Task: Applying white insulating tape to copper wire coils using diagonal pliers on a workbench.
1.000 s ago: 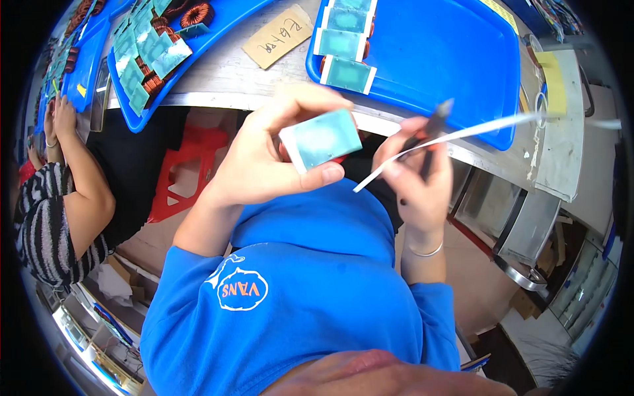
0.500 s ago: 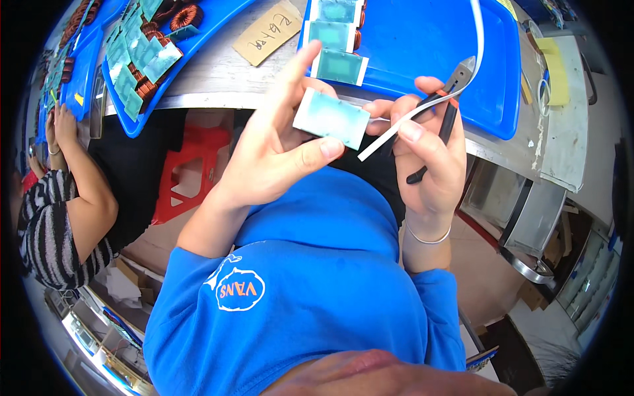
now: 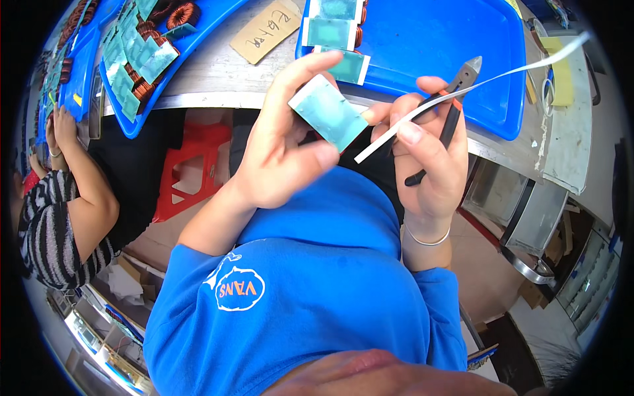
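My left hand (image 3: 271, 158) grips a small rectangular green board (image 3: 328, 113) with pale ends between thumb and fingers. The board is tilted, its flat face up; what lies under it is mostly hidden. Lying through my right hand (image 3: 432, 158) is a pair of diagonal cutters (image 3: 467, 74) with black and orange handles, jaws pointing away from me. The same hand pinches a narrow white strip (image 3: 515, 69), whose long end reaches out to the right. A right fingertip is at the board's right corner; whether it touches, I cannot tell.
A blue tray (image 3: 436, 39) ahead holds several similar green boards (image 3: 330, 33) with copper coils along its left side. Another blue tray (image 3: 132, 129) at left is heaped with boards and coils. Between them lies a marked cardboard piece (image 3: 265, 32). A co-worker's arm (image 3: 89, 168) is at far left.
The board in my left hand has turned clockwise and tilted. The white strip's far end has swung down to the right. The right hand with the cutters has barely moved.
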`<state>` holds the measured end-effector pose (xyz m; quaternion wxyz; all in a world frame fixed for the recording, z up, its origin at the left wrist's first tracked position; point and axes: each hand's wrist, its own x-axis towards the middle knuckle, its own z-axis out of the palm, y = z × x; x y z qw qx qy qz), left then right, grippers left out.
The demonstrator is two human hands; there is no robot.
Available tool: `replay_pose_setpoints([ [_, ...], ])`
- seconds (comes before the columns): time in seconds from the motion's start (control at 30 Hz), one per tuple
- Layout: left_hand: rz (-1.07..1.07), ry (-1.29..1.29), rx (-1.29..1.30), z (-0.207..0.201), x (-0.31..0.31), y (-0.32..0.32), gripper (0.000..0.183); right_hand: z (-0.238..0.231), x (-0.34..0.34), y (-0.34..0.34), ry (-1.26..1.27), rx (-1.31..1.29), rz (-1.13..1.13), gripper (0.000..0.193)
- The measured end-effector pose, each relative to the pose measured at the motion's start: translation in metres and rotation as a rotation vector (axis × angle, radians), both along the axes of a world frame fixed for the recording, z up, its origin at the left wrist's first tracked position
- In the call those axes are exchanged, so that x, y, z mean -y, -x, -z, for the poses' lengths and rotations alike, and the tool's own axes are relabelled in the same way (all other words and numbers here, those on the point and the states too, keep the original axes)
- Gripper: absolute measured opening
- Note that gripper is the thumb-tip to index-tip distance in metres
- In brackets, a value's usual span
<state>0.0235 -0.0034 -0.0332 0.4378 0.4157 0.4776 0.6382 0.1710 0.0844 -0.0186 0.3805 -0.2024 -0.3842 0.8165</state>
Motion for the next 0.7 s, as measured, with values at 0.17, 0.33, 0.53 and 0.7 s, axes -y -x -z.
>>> replay_pose_setpoints([
  [0.17,-0.001,-0.064,-0.154,0.0005,0.0016,0.002,0.077,0.0014,0.0036,0.0032,-0.003,0.009,0.008,0.044],
  [0.33,0.047,-0.108,-0.249,0.0021,0.0001,0.0028,0.077,0.0016,0.0064,0.0039,-0.018,0.032,0.029,0.044],
  [0.53,0.064,-0.097,-0.259,0.0036,0.0007,0.0018,0.077,0.0014,0.0081,0.0037,-0.02,0.053,0.069,0.043],
  [0.7,0.059,-0.076,-0.235,0.0037,0.0008,0.0005,0.076,0.0027,0.0081,0.0032,-0.049,0.044,0.058,0.043],
])
